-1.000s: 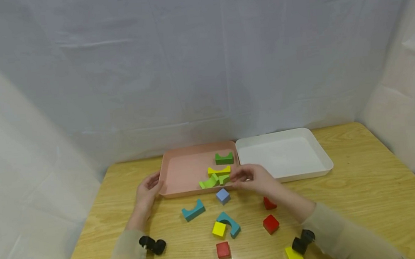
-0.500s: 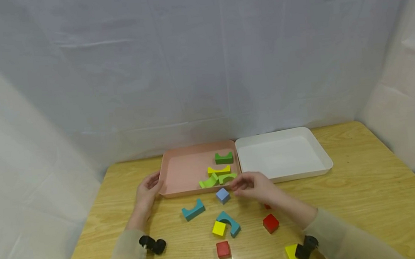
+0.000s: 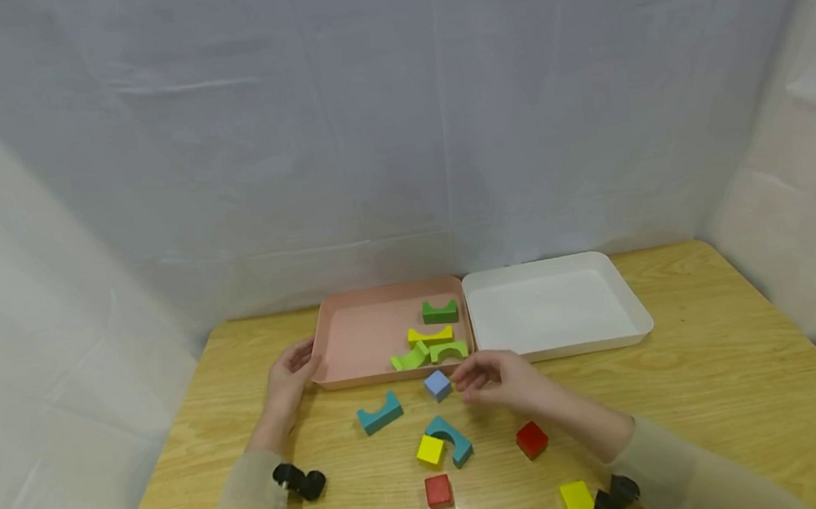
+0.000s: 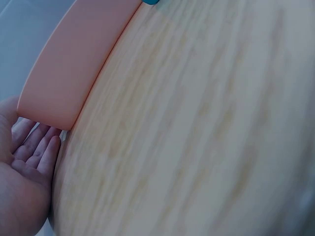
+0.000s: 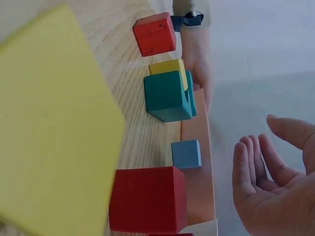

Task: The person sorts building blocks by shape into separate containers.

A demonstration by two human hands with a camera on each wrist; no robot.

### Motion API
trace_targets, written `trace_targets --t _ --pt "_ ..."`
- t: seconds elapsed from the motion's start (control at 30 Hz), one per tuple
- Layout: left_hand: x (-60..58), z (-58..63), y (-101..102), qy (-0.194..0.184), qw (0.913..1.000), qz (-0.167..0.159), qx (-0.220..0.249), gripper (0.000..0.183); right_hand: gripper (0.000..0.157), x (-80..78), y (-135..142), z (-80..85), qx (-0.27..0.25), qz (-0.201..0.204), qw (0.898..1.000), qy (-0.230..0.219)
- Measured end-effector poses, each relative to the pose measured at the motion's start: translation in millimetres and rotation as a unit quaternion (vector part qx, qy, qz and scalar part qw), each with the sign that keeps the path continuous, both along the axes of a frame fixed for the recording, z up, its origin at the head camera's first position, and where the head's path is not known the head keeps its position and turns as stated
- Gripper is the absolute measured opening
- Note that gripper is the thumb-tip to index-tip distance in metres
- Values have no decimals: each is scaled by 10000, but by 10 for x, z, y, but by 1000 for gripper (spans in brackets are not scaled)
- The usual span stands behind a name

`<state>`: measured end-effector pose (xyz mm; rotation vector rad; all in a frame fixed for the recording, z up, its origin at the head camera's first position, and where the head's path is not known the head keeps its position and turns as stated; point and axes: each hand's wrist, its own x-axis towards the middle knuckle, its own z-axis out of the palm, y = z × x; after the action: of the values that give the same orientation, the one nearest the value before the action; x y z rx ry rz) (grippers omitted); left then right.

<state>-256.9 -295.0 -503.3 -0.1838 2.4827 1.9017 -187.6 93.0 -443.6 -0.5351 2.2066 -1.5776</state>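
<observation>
With 12 o'clock pointing away from the person, the right hand [image 3: 499, 378] is relaxed and holds nothing, its loosely bent fingers near the 3 o'clock side of a pale blue painted cube [image 3: 438, 385]. That cube sits on the light wood-grained counter [image 3: 723, 388], just outside the near wall of a shallow pink rectangular tray [image 3: 360, 333]. At the tray's 9 o'clock end, the left hand [image 3: 291, 380] has its fingers extended against the end wall without clenching. Inside, a dark green arched block [image 3: 440, 317] lies toward 2 o'clock; a yellow arched block [image 3: 431, 340] is at its 7 o'clock. A shallow white rectangular tray [image 3: 553, 306] stands just beside, at 3 o'clock. From the cube, one teal arched block [image 3: 383, 418] lies at 8 o'clock, another teal arch [image 3: 457, 436] at 6 o'clock, and a red cube-like block [image 3: 532, 440] at 4 o'clock.
</observation>
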Motion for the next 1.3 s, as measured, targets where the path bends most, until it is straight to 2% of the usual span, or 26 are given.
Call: trace_targets --t 0.3,0.6,0.93,1.3 --pt "2 -53 0 368 9993 54 -39 50 32 99 5 -29 -30 306 9995 7" --pt "2 -6 3 25 10000 38 -9 50 35 163 -27 -130 -71 336 9994 -68" --pt "12 -3 13 37 9999 91 -33 50 39 232 -79 -198 -72 333 9983 -481" --pt "16 15 -2 32 10000 69 10 50 40 224 -104 -235 -99 444 9978 -475"
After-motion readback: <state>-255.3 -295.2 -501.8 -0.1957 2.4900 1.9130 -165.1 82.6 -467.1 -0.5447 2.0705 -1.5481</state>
